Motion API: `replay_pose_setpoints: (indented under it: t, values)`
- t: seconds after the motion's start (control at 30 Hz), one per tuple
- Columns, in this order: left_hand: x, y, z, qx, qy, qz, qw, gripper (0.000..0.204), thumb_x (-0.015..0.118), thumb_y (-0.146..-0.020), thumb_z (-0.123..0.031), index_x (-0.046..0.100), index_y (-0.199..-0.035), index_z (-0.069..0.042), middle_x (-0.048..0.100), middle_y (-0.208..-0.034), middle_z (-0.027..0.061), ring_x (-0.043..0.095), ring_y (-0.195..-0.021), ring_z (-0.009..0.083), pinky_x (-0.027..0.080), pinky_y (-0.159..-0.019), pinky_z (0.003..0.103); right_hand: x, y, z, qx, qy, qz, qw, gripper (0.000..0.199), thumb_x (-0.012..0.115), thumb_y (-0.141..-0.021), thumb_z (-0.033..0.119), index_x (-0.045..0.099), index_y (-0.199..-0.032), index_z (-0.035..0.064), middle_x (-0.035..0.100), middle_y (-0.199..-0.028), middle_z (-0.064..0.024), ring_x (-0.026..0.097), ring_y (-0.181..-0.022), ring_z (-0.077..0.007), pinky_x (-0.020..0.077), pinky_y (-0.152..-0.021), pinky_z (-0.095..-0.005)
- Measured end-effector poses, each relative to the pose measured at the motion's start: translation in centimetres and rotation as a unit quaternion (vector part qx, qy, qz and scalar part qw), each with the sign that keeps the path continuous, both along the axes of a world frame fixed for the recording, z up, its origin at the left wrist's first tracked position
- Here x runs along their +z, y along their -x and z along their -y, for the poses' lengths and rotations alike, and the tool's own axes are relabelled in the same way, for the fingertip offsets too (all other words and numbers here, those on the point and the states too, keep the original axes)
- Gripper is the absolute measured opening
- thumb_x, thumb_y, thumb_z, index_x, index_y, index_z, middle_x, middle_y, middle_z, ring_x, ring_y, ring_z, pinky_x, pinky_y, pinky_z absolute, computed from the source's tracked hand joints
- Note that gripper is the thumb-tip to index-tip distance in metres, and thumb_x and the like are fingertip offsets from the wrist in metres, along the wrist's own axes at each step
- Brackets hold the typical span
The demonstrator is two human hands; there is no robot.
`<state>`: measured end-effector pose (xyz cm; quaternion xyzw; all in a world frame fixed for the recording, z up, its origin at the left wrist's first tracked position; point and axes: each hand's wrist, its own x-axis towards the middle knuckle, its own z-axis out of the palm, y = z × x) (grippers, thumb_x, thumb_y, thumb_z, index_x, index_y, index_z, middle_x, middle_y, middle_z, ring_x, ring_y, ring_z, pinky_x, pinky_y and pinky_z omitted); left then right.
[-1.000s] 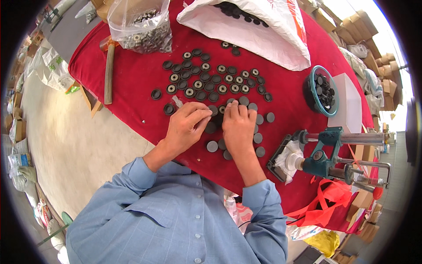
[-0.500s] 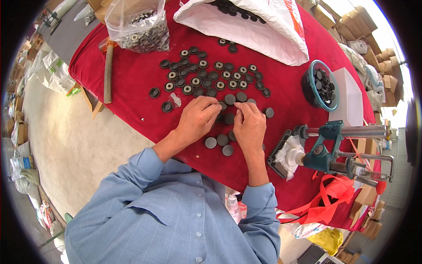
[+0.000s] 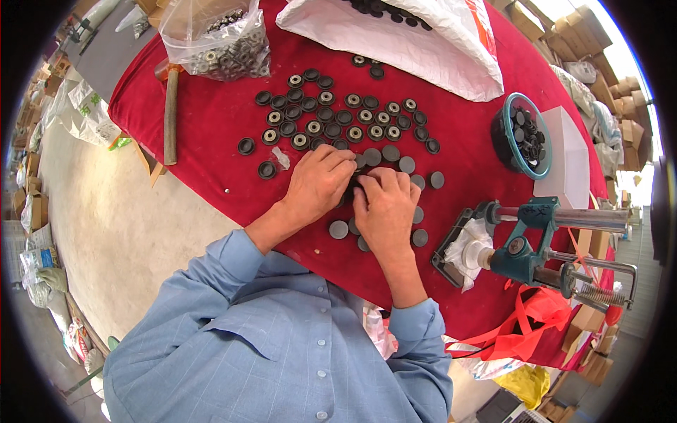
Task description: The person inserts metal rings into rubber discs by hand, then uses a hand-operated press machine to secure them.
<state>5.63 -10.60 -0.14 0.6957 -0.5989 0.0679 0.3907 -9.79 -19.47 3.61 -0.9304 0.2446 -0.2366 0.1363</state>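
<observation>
Red cloth (image 3: 211,120) bears hammer (image 3: 171,116), bowl (image 3: 500,139); left hand (image 3: 321,178) and right hand (image 3: 386,210) partly mask dark discs (image 3: 372,157), each grip unclear.

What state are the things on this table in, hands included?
Left hand, fingers bent; whether it grips anything is hidden.
Right hand, fingers bent; grip likewise hidden.
Smooth gray discs, flat side up.
Black rimmed discs, hollow side up, some with metal centers.
Clear bag, open, partly filled with metal parts.
White sack, mouth open, dark pieces inside.
Tub, uncovered, holding dark discs.
Hammer, lying flat.
Teal press, white material bunched at its base.
</observation>
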Motion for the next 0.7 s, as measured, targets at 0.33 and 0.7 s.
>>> replay_pose_setpoints:
  t: [0.33, 0.7]
  values:
    - [0.8, 0.1, -0.7, -0.023, -0.075, 0.045, 0.996, 0.045, 0.076, -0.079, -0.007, 0.075, -0.124, -0.008, 0.070, -0.129, 0.0037, 0.062, -0.115, 0.0270, 0.051, -0.090, 0.043, -0.4, -0.6, -0.6, -0.013, 0.005, -0.023, 1.000, 0.034, 0.086, -0.077, 0.014, 0.072, -0.107, 0.0088, 0.065, -0.113, -0.0059, 0.058, -0.111, -0.0285, 0.0387, -0.097, -0.0483]
    - [0.6, 0.4, -1.9, -0.012, -0.093, 0.066, 0.993, 0.053, 0.073, -0.080, -0.004, 0.073, -0.133, -0.008, 0.066, -0.141, 0.0058, 0.059, -0.126, 0.0290, 0.046, -0.105, 0.051, 1.3, -0.2, 0.1, -0.017, -0.030, -0.029, 0.999, 0.042, 0.087, -0.077, 0.013, 0.071, -0.116, 0.0101, 0.068, -0.113, -0.0062, 0.060, -0.109, -0.0312, 0.0439, -0.094, -0.0469]
